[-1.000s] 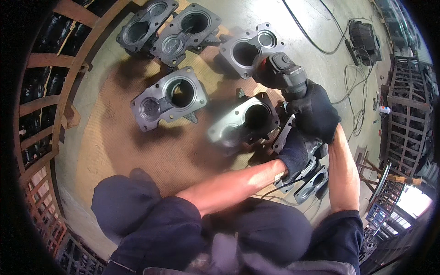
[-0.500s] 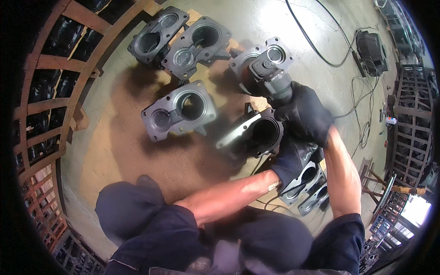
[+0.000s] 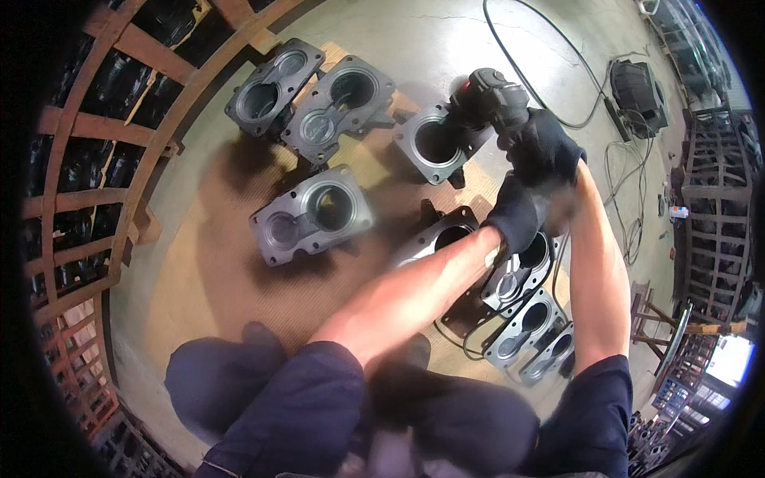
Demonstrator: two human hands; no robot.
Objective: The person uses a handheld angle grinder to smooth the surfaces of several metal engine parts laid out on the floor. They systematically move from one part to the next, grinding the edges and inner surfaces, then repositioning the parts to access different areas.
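Observation:
Both my hands, in black gloves, are closed around a dark angle grinder (image 3: 500, 97). My right hand (image 3: 548, 150) grips the body just behind its head. Lower down, my left hand (image 3: 519, 211) wraps the rear part, which is mostly hidden by the gloves. The grinder's head is over the far right end of a grey metal casting (image 3: 408, 156) with a large round bore, covering part of it; I cannot tell if they touch. Below my left forearm lies another casting (image 3: 430, 243), partly hidden. A casting with two round openings (image 3: 301, 231) lies to the left.
Two more castings (image 3: 263, 99) (image 3: 320, 127) sit at the far left on brown cardboard (image 3: 231, 263). Further castings (image 3: 522, 323) lie near my right forearm, with a cable (image 3: 478, 338) beside them. Wooden crates (image 3: 119, 199) line the left. A black bag-like object (image 3: 637, 92) stands far right.
The grinder and both hands have moved farther away from me, and the grinder's head has shifted to the right, uncovering the far casting's bore. More castings show between my forearms.

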